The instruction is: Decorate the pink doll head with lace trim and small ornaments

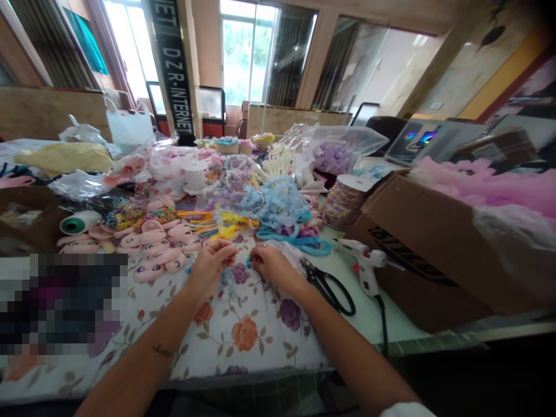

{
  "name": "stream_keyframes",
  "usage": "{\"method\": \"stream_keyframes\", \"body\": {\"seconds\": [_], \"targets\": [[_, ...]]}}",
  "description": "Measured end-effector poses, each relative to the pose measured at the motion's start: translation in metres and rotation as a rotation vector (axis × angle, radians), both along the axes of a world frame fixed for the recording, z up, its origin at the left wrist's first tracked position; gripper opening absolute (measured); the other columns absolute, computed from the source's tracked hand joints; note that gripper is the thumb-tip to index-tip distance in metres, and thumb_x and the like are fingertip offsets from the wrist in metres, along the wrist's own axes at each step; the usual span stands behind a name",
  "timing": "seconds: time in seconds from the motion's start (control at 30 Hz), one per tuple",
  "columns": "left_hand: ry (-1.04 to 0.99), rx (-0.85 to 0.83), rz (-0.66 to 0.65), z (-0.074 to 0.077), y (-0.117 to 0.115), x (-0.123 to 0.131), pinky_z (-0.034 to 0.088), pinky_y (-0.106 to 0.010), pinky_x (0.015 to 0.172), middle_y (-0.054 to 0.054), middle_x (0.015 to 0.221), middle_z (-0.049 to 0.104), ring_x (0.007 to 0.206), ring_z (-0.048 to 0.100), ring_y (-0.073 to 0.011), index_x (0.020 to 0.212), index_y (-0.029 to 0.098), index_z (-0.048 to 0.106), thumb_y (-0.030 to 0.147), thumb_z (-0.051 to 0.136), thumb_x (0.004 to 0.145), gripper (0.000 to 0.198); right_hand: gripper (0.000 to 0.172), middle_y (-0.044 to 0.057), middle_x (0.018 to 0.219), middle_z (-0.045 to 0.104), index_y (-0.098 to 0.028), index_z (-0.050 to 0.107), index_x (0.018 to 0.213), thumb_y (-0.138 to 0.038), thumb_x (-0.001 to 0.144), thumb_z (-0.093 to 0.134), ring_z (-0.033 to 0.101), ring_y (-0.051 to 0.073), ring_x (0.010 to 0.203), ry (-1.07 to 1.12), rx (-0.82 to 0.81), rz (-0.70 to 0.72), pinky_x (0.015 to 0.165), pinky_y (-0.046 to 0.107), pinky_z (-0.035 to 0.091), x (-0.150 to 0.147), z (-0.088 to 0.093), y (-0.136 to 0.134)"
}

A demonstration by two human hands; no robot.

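My left hand point(212, 263) and my right hand point(271, 265) rest close together on a floral tablecloth point(243, 330). Both are pinched shut around a small piece of light blue lace trim point(228, 277) that hangs between them; a tiny teal bit point(249, 262) shows at my right fingertips. Just beyond my hands lie yellow and blue ribbon pieces point(226, 226) and a heap of blue lace point(278, 202). Black scissors point(328, 284) lie right beside my right wrist.
A white glue gun point(365, 263) lies right of the scissors, against a large cardboard box point(434, 255) holding pink tulle. Several pink oval pieces point(152, 243), a green thread spool point(78, 223), ribbon reels and plastic bags crowd the back of the table.
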State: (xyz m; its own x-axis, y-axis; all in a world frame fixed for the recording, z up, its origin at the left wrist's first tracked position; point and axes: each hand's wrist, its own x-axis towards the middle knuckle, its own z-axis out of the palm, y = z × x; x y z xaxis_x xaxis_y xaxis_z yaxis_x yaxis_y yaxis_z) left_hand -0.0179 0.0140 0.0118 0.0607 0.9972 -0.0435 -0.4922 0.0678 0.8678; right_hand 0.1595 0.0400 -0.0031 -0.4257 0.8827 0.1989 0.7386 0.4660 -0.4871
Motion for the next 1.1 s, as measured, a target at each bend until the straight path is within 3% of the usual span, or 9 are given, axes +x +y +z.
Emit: {"method": "stream_keyframes", "body": {"seconds": [0.33, 0.5, 0.67, 0.8, 0.97, 1.1], "targets": [[0.005, -0.017, -0.003, 0.002, 0.000, 0.001, 0.040, -0.016, 0.048, 0.001, 0.059, 0.061, 0.052, 0.051, -0.0056, 0.066, 0.013, 0.061, 0.024, 0.080, 0.059, 0.023, 0.019, 0.007, 0.079, 0.070, -0.014, 0.072, 0.083, -0.003, 0.077, 0.059, 0.062, 0.018, 0.076, 0.217, -0.029, -0.025, 0.071, 0.027, 0.045, 0.008, -0.018, 0.003], [0.004, -0.021, 0.001, 0.001, 0.001, 0.001, 0.040, -0.016, 0.047, 0.001, 0.061, 0.063, 0.051, 0.051, -0.0057, 0.067, 0.013, 0.061, 0.025, 0.080, 0.059, 0.024, 0.017, 0.007, 0.081, 0.068, -0.015, 0.072, 0.084, -0.006, 0.080, 0.059, 0.060, 0.018, 0.078, 0.063, 0.093, -0.041, 0.071, 0.028, 0.042, 0.005, -0.008, -0.002], [0.019, -0.016, 0.007, 0.002, 0.001, 0.001, 0.040, -0.017, 0.047, 0.000, 0.061, 0.062, 0.051, 0.051, -0.0061, 0.066, 0.013, 0.062, 0.026, 0.079, 0.059, 0.022, 0.015, 0.007, 0.086, 0.065, -0.019, 0.073, 0.087, -0.010, 0.077, 0.066, 0.055, 0.021, 0.087, -0.204, 0.174, 0.161, 0.075, 0.028, 0.040, 0.000, 0.004, 0.000], [0.031, -0.006, 0.007, 0.004, 0.000, 0.002, 0.040, -0.017, 0.047, 0.000, 0.061, 0.062, 0.051, 0.051, -0.0062, 0.066, 0.013, 0.062, 0.026, 0.079, 0.060, 0.021, 0.012, 0.006, 0.085, 0.064, -0.019, 0.072, 0.079, -0.009, 0.075, 0.067, 0.054, 0.020, 0.085, -0.345, 0.161, 0.228, 0.073, 0.027, 0.038, -0.006, 0.012, 0.007], [0.020, 0.001, 0.007, 0.001, 0.000, 0.001, 0.040, -0.016, 0.048, 0.001, 0.061, 0.062, 0.052, 0.051, -0.0058, 0.065, 0.013, 0.062, 0.025, 0.079, 0.060, 0.021, 0.020, 0.006, 0.077, 0.065, -0.018, 0.066, 0.070, -0.001, 0.075, 0.056, 0.056, 0.018, 0.079, -0.373, 0.123, 0.289, 0.069, 0.026, 0.038, -0.014, 0.019, 0.007], [0.002, 0.002, 0.021, -0.001, 0.001, 0.001, 0.041, -0.017, 0.049, 0.001, 0.062, 0.061, 0.054, 0.052, -0.0062, 0.066, 0.013, 0.062, 0.025, 0.078, 0.061, 0.021, 0.021, 0.004, 0.069, 0.065, -0.018, 0.065, 0.069, 0.000, 0.071, 0.055, 0.057, 0.016, 0.069, -0.278, 0.024, 0.256, 0.063, 0.024, 0.038, -0.013, 0.020, -0.001]]}}
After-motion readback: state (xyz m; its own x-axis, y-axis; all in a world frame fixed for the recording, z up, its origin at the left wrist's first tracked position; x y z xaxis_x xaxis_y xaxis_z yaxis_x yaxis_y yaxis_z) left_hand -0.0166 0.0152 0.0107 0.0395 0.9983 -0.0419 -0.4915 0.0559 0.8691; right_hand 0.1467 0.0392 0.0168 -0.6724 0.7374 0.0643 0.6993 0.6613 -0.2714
